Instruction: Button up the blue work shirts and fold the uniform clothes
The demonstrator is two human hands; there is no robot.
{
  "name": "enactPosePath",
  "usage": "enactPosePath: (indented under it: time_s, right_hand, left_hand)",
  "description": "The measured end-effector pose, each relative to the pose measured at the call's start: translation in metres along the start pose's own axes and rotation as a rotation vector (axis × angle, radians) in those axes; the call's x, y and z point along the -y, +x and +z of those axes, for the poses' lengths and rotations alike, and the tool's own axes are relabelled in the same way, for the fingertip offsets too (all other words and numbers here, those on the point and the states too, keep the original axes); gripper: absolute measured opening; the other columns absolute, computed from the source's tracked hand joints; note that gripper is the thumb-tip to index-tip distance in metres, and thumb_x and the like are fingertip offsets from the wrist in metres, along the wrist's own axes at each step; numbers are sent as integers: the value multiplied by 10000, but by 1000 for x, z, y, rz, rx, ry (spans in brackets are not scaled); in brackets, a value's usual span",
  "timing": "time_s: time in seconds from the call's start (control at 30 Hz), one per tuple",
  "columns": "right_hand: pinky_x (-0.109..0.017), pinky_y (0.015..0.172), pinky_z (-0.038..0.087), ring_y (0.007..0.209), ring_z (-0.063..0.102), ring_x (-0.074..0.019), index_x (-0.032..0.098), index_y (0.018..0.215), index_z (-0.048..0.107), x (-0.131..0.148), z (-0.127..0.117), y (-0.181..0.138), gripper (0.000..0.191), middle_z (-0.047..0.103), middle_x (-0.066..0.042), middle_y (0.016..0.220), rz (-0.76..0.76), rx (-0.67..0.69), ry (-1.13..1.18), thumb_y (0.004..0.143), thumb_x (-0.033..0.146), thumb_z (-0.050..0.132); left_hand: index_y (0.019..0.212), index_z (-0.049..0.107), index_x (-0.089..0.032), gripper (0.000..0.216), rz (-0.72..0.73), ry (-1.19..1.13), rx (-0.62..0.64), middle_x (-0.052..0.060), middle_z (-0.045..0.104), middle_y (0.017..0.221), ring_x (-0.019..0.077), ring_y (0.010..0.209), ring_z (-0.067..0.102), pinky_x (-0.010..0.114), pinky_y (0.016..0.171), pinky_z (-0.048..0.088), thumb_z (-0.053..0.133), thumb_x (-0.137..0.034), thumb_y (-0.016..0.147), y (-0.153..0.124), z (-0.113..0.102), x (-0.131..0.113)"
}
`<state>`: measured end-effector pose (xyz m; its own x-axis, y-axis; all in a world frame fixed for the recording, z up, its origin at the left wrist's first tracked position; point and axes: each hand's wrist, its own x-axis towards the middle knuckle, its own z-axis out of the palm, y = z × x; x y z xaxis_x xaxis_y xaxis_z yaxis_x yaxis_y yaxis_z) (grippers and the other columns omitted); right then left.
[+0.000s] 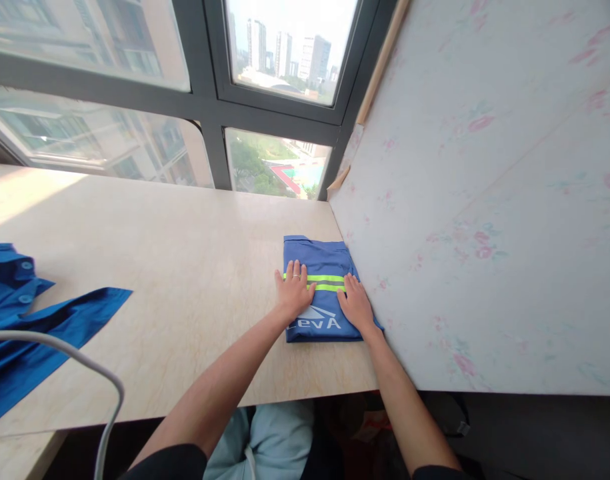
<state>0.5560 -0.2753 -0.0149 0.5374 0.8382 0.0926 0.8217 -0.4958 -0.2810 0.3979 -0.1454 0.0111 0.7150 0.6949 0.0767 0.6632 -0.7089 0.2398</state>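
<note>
A folded blue work garment (317,257) lies flat on the marble-like sill, close against the papered wall. It carries yellow-green and grey reflective stripes and white lettering that appears upside down. My left hand (294,291) rests palm down on its left part, fingers stretched out, a ring on one finger. On the garment's right side my right hand (355,305) is laid flat, its fingers reaching the stripe. Neither hand grips the cloth.
At the far left lies another blue garment with buttons (19,307), spread loosely. A grey cable (105,380) curves in front of it. The sill (185,267) runs along the dark-framed window (279,110). A flowered wall (485,200) bounds the right side.
</note>
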Motion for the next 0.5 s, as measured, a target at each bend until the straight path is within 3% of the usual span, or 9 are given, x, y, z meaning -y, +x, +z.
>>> enactPosePath:
  time_s: [0.33,0.5]
  right_hand:
    - [-427,1205,211,1461,305,-284,-2,1464,390,13,-5,11,591,363,-188,1555,31,-12,-46,963,305,325]
    - [-432,1200,229,1453,322,-282,24,1446,422,11,-4,13,585,393,-179,1542,37,-33,-12,956,329,331]
  left_hand:
    - [1521,330,-123,692,13,-98,45,171,227,1610,318,1510,142,635,1173,102,298,-538,969,11,-3,11]
    - [1488,385,-128,632,101,-347,55,155,287,1594,274,1503,197,519,1214,141,309,-504,986,14,-4,41]
